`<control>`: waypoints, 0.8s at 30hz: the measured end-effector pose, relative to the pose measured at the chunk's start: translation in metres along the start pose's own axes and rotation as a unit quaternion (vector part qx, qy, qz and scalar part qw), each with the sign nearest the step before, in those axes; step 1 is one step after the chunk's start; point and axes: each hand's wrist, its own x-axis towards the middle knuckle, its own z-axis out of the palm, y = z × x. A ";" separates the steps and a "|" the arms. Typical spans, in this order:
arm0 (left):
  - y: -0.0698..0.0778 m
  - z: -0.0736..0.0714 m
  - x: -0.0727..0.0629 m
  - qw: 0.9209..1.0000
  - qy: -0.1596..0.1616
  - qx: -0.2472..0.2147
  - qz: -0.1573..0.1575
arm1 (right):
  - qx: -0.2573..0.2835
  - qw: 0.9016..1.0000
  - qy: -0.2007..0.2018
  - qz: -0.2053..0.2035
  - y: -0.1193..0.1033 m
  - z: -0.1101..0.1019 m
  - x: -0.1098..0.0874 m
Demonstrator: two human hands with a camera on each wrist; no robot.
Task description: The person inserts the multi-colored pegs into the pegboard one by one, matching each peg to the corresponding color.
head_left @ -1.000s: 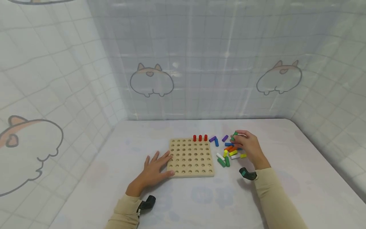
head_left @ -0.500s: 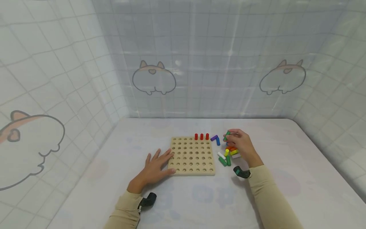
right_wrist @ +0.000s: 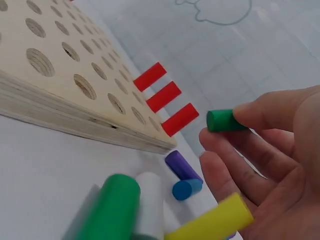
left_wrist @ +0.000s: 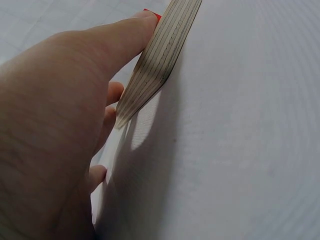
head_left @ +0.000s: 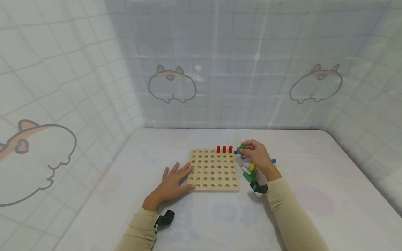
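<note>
A square wooden pegboard (head_left: 215,176) with rows of holes lies on the table. Three red pegs (head_left: 224,149) stand upright at the right end of its far row. My left hand (head_left: 172,184) rests along the board's left edge, fingers spread, with the thumb near the front left corner. Just beyond the board's far right corner, my right hand (head_left: 259,156) pinches a green peg (right_wrist: 222,120) between thumb and fingers. In the right wrist view this peg is held above the table, beside the nearest red peg. A purple peg (right_wrist: 182,165) and a blue peg (right_wrist: 187,189) lie below that hand.
More loose pegs lie right of the board, partly hidden under my right hand: a green one (head_left: 247,176), a white one (head_left: 246,170), a yellow one (head_left: 252,166) and a blue one (head_left: 273,161). A pale tiled-pattern curtain (head_left: 238,108) rises behind the table.
My right hand has carried the green peg leftward, from over the loose pegs to near the board's far right corner. The left hand stays on the board. The head view has shifted slightly.
</note>
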 end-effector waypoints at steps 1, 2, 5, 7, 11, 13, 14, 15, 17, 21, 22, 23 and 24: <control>0.001 0.001 0.000 1.000 0.002 -0.001 0.002 | -0.008 1.000 -0.001 0.000 0.000 0.001 0.001; 0.001 0.001 0.001 1.000 0.003 -0.002 0.003 | -0.015 1.000 -0.002 0.001 0.001 0.002 0.002; 0.002 0.005 0.001 1.000 0.004 0.001 0.003 | -0.039 0.999 -0.007 0.004 0.003 0.004 0.005; 0.003 0.006 0.001 1.000 0.005 0.000 0.001 | -0.057 0.998 -0.013 -0.002 0.004 0.006 0.006; 0.005 0.006 0.000 1.000 0.002 -0.001 -0.006 | -0.089 0.995 -0.022 -0.041 0.004 0.010 0.005; 0.006 0.005 0.000 1.000 0.002 -0.001 -0.005 | -0.114 0.992 -0.017 -0.052 0.004 0.012 0.006; 0.007 0.004 0.000 1.000 0.002 0.002 -0.005 | -0.124 0.991 -0.015 -0.053 0.004 0.013 0.006; 0.007 0.002 0.000 1.000 0.002 0.004 -0.005 | -0.137 0.989 -0.016 -0.052 0.004 0.014 0.007; 0.008 0.000 0.000 1.000 0.001 0.005 -0.006 | -0.160 0.986 -0.015 -0.047 0.005 0.016 0.008; 0.009 -0.003 0.001 1.000 -0.005 0.009 -0.010 | -0.175 0.984 -0.009 -0.040 0.006 0.020 0.009; 0.009 -0.003 0.001 1.000 -0.006 0.012 -0.010 | -0.176 0.984 -0.007 -0.040 0.007 0.021 0.010; 0.008 -0.004 0.001 1.000 -0.007 0.014 -0.011 | -0.177 0.983 -0.005 -0.041 0.007 0.022 0.010; 0.008 -0.004 0.001 1.000 -0.008 0.015 -0.012 | -0.175 0.984 -0.003 -0.043 0.007 0.022 0.011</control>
